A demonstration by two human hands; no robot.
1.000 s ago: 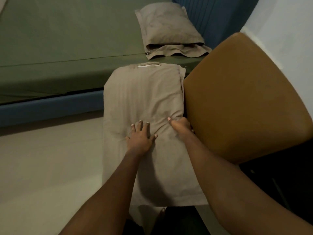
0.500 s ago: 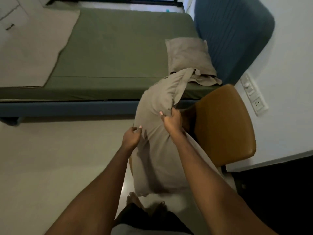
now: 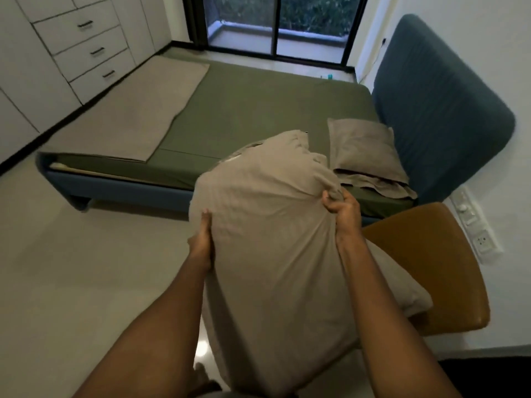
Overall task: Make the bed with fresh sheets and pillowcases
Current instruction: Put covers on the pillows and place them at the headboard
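I hold a pillow in a taupe pillowcase [image 3: 270,239] upright in front of me, beside the bed. My left hand [image 3: 202,239] grips its left edge. My right hand [image 3: 343,209] is clenched on bunched fabric at its right edge. The case's open end flops over at the top. A second cased pillow [image 3: 365,150] lies on the bed by the blue headboard [image 3: 439,110]. The bed carries an olive green sheet [image 3: 258,110], with a folded taupe sheet [image 3: 138,116] spread flat over its foot end.
A tan chair [image 3: 436,265] stands right of me, touching the pillow's lower right. White drawers [image 3: 86,50] line the left wall. A dark-framed glass door [image 3: 275,27] is beyond the bed. Wall sockets [image 3: 474,228] sit right of the chair. Pale floor [image 3: 86,282] lies to the left.
I have lifted the pillow off the chair and held it up higher. My hands moved apart to its two side edges. My view rose to take in the whole bed.
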